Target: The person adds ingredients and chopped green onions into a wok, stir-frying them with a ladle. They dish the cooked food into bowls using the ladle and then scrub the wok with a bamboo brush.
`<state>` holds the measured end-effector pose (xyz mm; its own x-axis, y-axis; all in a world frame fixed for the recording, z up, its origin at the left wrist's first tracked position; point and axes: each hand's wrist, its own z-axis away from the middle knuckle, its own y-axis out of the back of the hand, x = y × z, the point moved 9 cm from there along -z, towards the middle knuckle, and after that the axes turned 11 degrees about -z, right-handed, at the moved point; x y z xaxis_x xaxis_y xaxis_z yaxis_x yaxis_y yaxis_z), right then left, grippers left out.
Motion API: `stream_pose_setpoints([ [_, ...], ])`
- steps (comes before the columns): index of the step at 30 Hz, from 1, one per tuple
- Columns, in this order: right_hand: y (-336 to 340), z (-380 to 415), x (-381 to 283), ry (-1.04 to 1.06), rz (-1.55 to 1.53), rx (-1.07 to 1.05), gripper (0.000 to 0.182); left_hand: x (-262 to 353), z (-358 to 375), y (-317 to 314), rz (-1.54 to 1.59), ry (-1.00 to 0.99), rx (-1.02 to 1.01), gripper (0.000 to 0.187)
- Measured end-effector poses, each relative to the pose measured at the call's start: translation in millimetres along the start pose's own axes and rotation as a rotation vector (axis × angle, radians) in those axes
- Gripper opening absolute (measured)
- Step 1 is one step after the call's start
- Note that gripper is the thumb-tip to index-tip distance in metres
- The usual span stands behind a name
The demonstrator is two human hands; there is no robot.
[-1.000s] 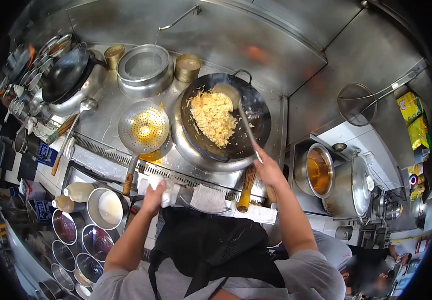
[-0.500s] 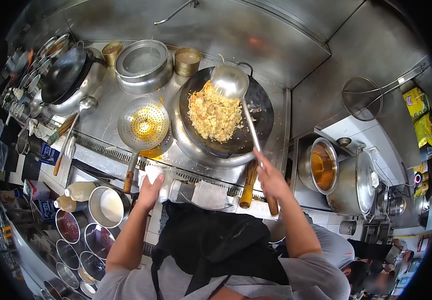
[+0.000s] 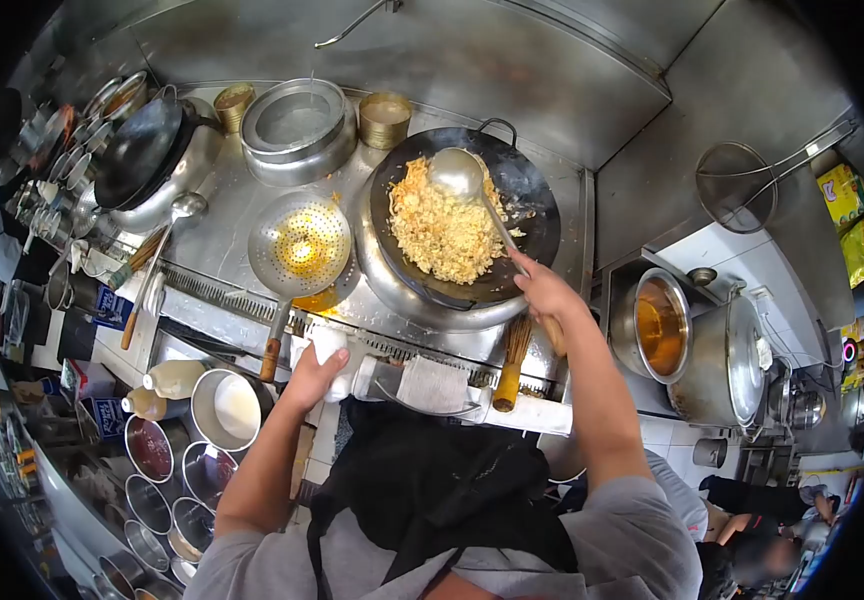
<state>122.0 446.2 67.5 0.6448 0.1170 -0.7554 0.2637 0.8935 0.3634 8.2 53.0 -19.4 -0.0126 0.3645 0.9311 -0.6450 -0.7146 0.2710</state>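
My right hand (image 3: pixel 549 290) is wrapped round the long handle of a ladle (image 3: pixel 456 173). The ladle's bowl rests on the fried rice (image 3: pixel 442 235) in a black wok (image 3: pixel 537 205), and light steam rises there. Near the counter's front edge, my left hand (image 3: pixel 315 376) grips a white cloth (image 3: pixel 330 350). Beside that hand lies the wooden handle of a perforated strainer (image 3: pixel 300 245), whose bowl is wet with yellow oil. A bamboo brush (image 3: pixel 512 368) stands between my right hand and a folded cloth (image 3: pixel 432 384).
A lidded steel pot (image 3: pixel 297 130) and two tins stand behind. Another wok (image 3: pixel 142 150) is at the left, with a second ladle (image 3: pixel 188 206). Sauce containers (image 3: pixel 226 410) sit at lower left. An oil pot (image 3: pixel 661 325) stands right; people are at lower right.
The ladle's bowl has come down onto the rice, and my right hand has moved up and slightly right. The rice lies more spread out. The whole view has shifted slightly.
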Motion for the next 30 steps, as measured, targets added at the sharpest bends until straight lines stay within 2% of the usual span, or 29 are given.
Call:
stream_pose_setpoints([
  [1,2.2,16.9,-14.4,0.075,0.213,0.091,0.056,-0.8,0.0,0.1,0.008,0.005,-0.005,0.041],
  [3,-13.8,25.3,-10.9,0.037,0.164,0.114,0.058,-4.6,4.7,-4.4,0.148,0.074,-0.083,0.043],
  [4,-21.9,26.0,-15.0,0.026,0.109,0.143,0.060,-10.1,1.5,-5.7,0.139,0.068,-0.058,0.043],
  [5,-35.6,30.1,-15.0,0.087,0.056,0.171,0.062,-14.6,0.9,-6.8,0.141,0.060,-0.057,0.043],
  [7,-60.9,28.4,33.3,-0.043,-0.080,-0.125,0.063,-15.9,0.3,-16.1,0.131,0.132,-0.077,0.042],
  [9,-31.4,64.5,56.4,-0.036,-0.063,-0.086,0.063,-9.7,-5.9,-24.8,0.180,0.111,-0.085,0.044],
  [11,-1.7,72.0,50.2,-0.019,-0.021,-0.063,0.064,-14.6,-22.7,-44.4,0.378,0.160,-0.078,0.047],
  [12,15.9,70.8,44.4,-0.001,0.065,0.042,0.065,-0.3,-25.5,-56.2,0.404,0.263,-0.124,0.050],
  [13,29.6,67.6,37.0,0.020,0.144,0.150,0.067,-14.7,-44.4,-77.4,0.432,0.324,-0.187,0.055],
  [14,34.7,41.3,31.7,0.104,0.322,0.267,0.073,4.0,-51.7,-96.0,0.444,0.397,-0.207,0.058],
  [15,35.5,11.1,20.1,0.188,0.502,0.387,0.079,2.0,-78.2,-119.9,0.424,0.312,-0.215,0.060],
  [16,27.4,-10.1,7.4,0.112,0.494,0.393,0.082,10.7,-94.7,-142.0,0.470,0.311,-0.234,0.060],
  [17,13.6,-22.8,-0.1,0.034,0.486,0.399,0.086,3.4,-110.0,-160.5,0.437,0.423,-0.241,0.059],
  [18,-10.0,-25.0,-2.7,0.051,0.519,0.340,0.085,16.0,-115.0,-167.9,0.383,0.460,-0.294,0.055],
  [19,-31.8,-24.6,-1.7,0.071,0.550,0.278,0.084,16.3,-121.2,-173.8,0.435,0.524,-0.184,0.053],
  [20,-51.2,-15.8,12.5,0.058,0.618,0.205,0.086,17.4,-125.6,-178.9,0.439,0.538,-0.221,0.046],
  [22,-65.6,39.9,38.2,0.078,0.640,0.099,0.090,15.4,-141.4,-195.8,0.439,0.546,-0.269,0.039],
  [24,-50.5,93.4,70.8,-0.066,0.749,0.031,0.090,3.7,-153.2,-195.3,0.341,0.535,-0.144,0.027],
  [25,-33.3,102.1,72.0,-0.063,0.741,0.034,0.090,8.3,-151.0,-192.7,0.333,0.532,-0.143,0.027],
  [27,-3.1,116.3,80.6,-0.120,0.919,0.113,0.090,14.5,-134.5,-189.0,0.258,0.535,-0.155,0.016],
  [28,-0.2,115.2,82.2,-0.129,0.895,0.134,0.090,3.5,-140.7,-201.2,0.603,0.337,-0.225,0.015],
  [29,4.5,110.0,74.3,-0.061,0.937,0.193,0.089,7.8,-116.9,-190.3,0.637,0.385,-0.212,0.016],
  [30,9.3,107.7,63.5,0.010,0.981,0.255,0.089,30.2,-78.7,-170.8,0.720,0.280,-0.140,0.013],
])
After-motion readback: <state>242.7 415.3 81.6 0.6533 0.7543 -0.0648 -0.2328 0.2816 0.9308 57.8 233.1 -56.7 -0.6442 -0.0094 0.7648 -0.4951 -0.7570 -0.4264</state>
